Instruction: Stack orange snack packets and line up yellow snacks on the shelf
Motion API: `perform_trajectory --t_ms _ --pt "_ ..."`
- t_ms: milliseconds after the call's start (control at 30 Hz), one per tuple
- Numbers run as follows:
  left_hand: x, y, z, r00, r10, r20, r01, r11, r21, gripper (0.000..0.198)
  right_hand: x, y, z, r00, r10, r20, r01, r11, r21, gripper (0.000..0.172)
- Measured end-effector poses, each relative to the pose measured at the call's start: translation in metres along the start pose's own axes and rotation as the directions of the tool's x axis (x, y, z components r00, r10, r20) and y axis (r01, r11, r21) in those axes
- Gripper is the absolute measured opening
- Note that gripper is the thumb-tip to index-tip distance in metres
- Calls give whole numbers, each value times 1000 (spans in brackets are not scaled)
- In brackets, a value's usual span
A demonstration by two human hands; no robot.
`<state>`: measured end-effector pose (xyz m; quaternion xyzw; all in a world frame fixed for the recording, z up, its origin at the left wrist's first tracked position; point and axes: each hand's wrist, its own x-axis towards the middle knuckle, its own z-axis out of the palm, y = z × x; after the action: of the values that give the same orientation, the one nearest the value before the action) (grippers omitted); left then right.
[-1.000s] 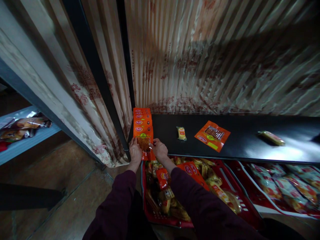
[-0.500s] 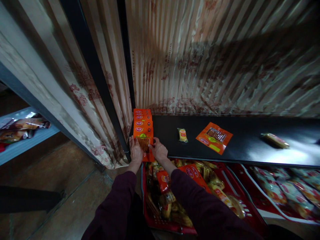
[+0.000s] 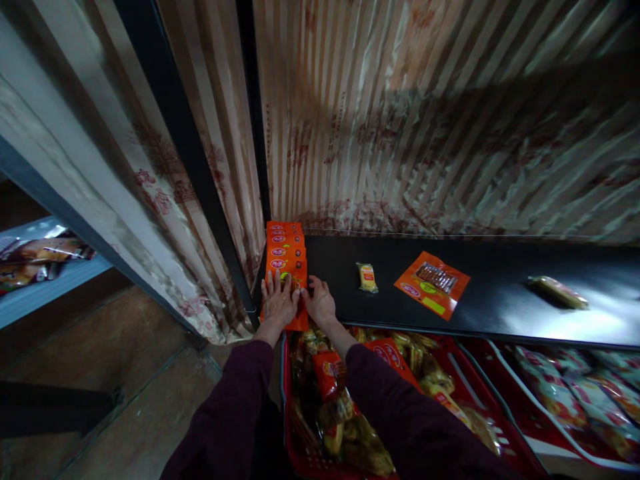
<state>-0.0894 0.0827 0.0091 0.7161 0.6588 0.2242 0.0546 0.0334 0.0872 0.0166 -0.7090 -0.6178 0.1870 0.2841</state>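
Several orange snack packets (image 3: 286,253) overlap in a column at the left end of the black shelf. My left hand (image 3: 279,300) lies flat with spread fingers on the front packet, covering much of its middle. At that packet's right edge is my right hand (image 3: 321,303), fingers curled and thumb against the edge; its grip is partly hidden. To the right on the shelf lie a small yellow wrapped snack (image 3: 367,277), a single orange packet (image 3: 433,285) set askew with a clear window, and another wrapped snack (image 3: 559,292).
Below the black shelf (image 3: 345,267) stands a red basket (image 3: 287,427) full of wrapped snacks, with a second red basket (image 3: 493,373) of white-and-red packs beside it. A black post (image 3: 187,140) and patterned curtain (image 3: 320,120) border the shelf. Packs (image 3: 47,250) lie on a side shelf.
My left hand has shifted from the front packet's left edge onto its face, fingers now spread flat. My right hand stays at the right edge. The view has tilted slightly.
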Motion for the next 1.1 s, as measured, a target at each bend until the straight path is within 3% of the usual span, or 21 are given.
perform_trajectory --t_ms 233,400,800,1100 --pt "-1 0 2 1000 -11 15 11 1000 4 55 31 3 17 993 -97 -60 100 994 53 54" --pt "2 -1 1 999 -16 42 18 1000 -26 56 54 -2 19 999 6 -35 -2 992 129 50" --pt "7 -1 0 998 -28 50 31 998 -59 57 92 0 34 976 216 -33 -188 907 377 19" --pt "8 1 -2 996 -38 80 40 999 -23 57 105 -3 38 962 272 -28 -235 874 425 26"
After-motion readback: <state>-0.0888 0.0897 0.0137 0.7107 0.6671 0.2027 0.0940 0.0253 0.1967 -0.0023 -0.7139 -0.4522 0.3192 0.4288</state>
